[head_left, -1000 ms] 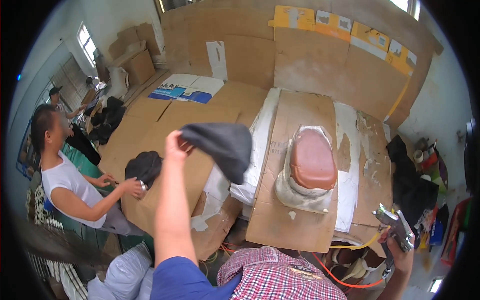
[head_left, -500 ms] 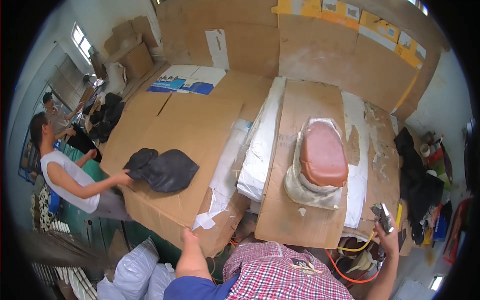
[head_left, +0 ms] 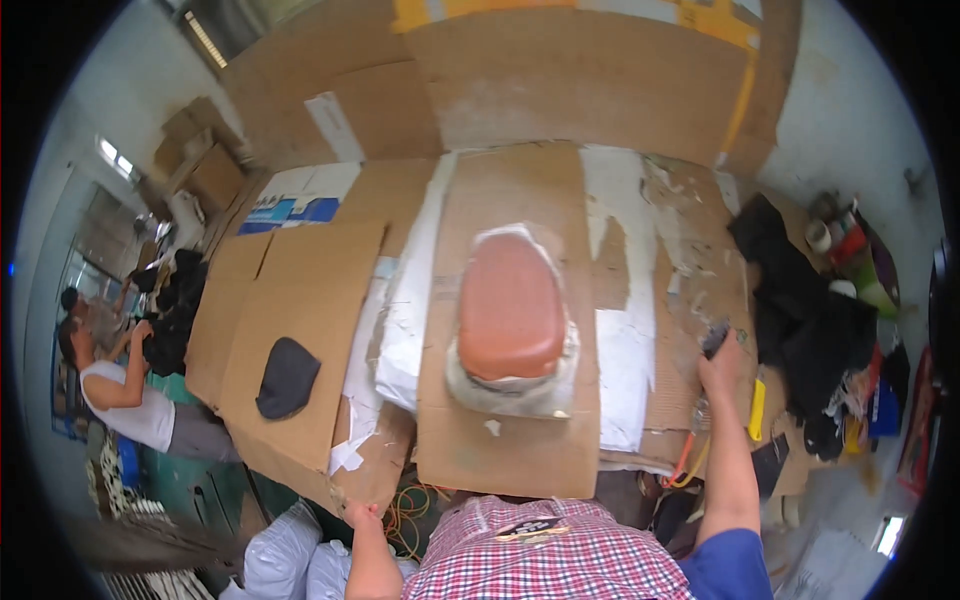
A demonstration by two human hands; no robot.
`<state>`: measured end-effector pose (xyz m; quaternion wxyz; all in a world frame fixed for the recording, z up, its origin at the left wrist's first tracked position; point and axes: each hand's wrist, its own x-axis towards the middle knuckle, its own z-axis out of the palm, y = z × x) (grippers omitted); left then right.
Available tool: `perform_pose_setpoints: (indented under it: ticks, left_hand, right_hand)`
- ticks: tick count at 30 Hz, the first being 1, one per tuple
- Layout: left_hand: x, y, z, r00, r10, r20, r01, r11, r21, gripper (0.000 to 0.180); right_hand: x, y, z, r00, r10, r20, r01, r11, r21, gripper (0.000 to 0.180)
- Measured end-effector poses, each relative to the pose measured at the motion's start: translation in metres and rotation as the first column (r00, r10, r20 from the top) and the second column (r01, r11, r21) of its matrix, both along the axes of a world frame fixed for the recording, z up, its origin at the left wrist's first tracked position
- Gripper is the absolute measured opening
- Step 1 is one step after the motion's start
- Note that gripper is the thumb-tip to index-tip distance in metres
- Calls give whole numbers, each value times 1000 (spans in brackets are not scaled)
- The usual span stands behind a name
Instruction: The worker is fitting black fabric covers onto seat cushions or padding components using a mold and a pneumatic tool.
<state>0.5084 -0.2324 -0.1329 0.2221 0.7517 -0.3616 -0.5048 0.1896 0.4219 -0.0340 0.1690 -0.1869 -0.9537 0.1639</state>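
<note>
- Fisheye bending curves every straight edge near the rim, and the outer corners are black.
- Right hand (head_left: 718, 362) is clenched around a small dark tool (head_left: 714, 338); only the tool's top shows above the fingers, so its kind is hard to tell. It sits over the right part of the cardboard-covered counter (head_left: 520, 460), its visible end pointing up and away from the person.
- Left hand (head_left: 362, 513) is at the counter's near edge, touching the underside of a cardboard flap; whether it grips the flap or just rests there cannot be told, since the fingers are partly hidden.
- Reddish-brown padded form (head_left: 510, 305) lies in the counter's middle on pale wrapping, its long axis running away from the person.
- Dark fabric piece (head_left: 287, 377) lies flat on the left cardboard sheet, well apart from both hands.
- Black garment pile (head_left: 810, 330) lies at the right, its far parts blurred.
- Another person (head_left: 120, 385) sits at the left edge, partly cut off.
</note>
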Motion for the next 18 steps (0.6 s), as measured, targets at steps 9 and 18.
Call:
perform_pose_setpoints:
  ticks: [9,18]
  left_hand:
    - [-171,122,76,708,-672,-219,688,726,-5,43]
    - [-293,130,59,522,-853,-7,817,503,-284,45]
  right_hand:
    - [-2,-85,-61,907,421,-19,-270,546,-793,28]
    - [37,-169,-63,861,503,-78,-442,662,-606,33]
